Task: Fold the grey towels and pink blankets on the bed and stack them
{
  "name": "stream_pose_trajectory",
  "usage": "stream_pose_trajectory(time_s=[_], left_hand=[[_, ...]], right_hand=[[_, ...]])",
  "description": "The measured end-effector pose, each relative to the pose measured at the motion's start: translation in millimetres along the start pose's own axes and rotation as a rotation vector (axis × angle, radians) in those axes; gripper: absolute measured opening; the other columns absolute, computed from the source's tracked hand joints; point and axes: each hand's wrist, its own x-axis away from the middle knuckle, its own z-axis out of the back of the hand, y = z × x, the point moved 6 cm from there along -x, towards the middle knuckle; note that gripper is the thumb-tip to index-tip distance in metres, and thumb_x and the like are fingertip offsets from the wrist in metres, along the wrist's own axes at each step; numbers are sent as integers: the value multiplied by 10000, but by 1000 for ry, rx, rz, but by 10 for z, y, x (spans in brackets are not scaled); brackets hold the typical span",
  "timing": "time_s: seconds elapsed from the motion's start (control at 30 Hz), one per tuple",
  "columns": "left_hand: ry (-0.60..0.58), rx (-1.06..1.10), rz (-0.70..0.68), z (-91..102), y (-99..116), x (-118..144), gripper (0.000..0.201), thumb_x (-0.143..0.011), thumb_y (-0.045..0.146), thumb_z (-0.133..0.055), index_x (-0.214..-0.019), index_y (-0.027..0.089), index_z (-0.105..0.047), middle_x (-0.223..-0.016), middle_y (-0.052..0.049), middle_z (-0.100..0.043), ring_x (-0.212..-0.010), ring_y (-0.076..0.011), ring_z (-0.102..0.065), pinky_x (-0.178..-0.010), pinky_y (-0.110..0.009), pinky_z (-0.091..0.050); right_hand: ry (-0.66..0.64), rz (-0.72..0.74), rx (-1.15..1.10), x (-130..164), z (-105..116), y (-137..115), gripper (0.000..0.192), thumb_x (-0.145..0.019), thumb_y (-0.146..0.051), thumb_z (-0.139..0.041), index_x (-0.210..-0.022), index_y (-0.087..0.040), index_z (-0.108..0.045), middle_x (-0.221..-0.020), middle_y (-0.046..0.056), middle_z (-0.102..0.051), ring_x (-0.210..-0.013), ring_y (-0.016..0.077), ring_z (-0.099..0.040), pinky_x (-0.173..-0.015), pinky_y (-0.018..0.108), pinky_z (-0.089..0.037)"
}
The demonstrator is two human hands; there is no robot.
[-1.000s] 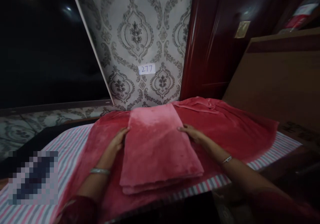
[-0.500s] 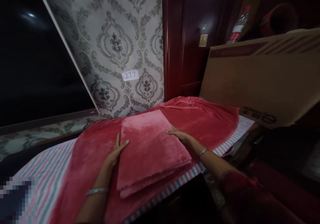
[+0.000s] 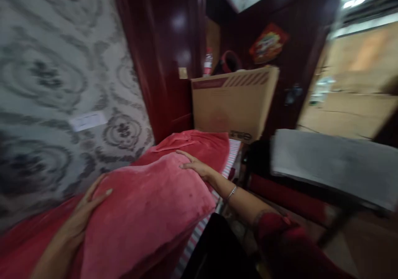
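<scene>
Head view, blurry. Left hand [image 3: 85, 208] lay flat, fingers spread, on left edge of folded pink blanket [image 3: 146, 212]. Right hand [image 3: 194, 167] pressed open on its far right corner. Blanket sat on red blanket [image 3: 199, 144] spread over striped bed [image 3: 231, 156]. Cardboard box [image 3: 231, 103] stood behind. Label on wallpaper [image 3: 88, 120] too smeared to read. Left arm cut off by bottom edge.

Left hand [image 3: 88, 206]: lying flat, fingers extended and slightly spread, palm pressing sideways; forearm running in from the lower left edge, bare. Right hand [image 3: 195, 167]: resting palm down, fingers stretched forward and together, wrist wearing a thin silver metal bangle [image 3: 230, 192]; forearm reaching in from the lower right, upper arm sitting in a red fabric sleeve [image 3: 280, 237].
</scene>
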Motion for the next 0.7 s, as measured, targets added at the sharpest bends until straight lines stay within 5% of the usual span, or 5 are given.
stream_pose_trajectory(time_s=[0.13,0.3,0.43,0.53,0.7], left_hand=[[-160,-22,-149,-918,724,-105,786,-442,489,-906,-1183,591,-666,-1201,156,-735,-1192,-266,-669,-620,-244,-616],[-526,164,-366,-2528,1687,315,880,-558,265,-873,-1381,413,-599,-1379,40,-658,-1214,-228,-641,-687,-161,-576],[-838,377,-462,-3924,2237,770,891,-664,165,-794,-1492,290,-489,-1423,-59,-620,-1177,-237,-653,-871,-271,-585],[-1031,471,-446,-4935,2258,1106,911,-703,141,-767,-1526,319,-420,-1446,-61,-597,-1195,-249,-650,-980,-359,-558],[-1146,274,-170,-6105,1512,1447,830,-680,203,-840,-1446,223,-520,-1223,-128,-717,-1052,-263,-710,-943,-397,-577]], right_hand=[[209,202,186,611,626,-878,912,-627,-394,-808,-1475,-286,-488,-1551,42,-444,-1360,286,-475,-1178,452,-368],[526,467,540,1812,1340,-2108,890,-702,-436,-776,-1514,-306,-436,-1622,24,-339,-1433,304,-383,-1208,484,-318],[762,473,745,2755,1976,-2836,900,-771,-485,-726,-1570,-354,-332,-1600,22,-382,-1367,330,-473,-1128,533,-419],[963,402,796,3412,2507,-3016,884,-809,-460,-698,-1588,-363,-290,-1544,35,-463,-1318,331,-533,-1089,539,-462],[1197,99,478,4147,3249,-2446,1034,-735,-359,-754,-1616,-239,-226,-1527,148,-477,-1221,313,-622,-1036,498,-527]])
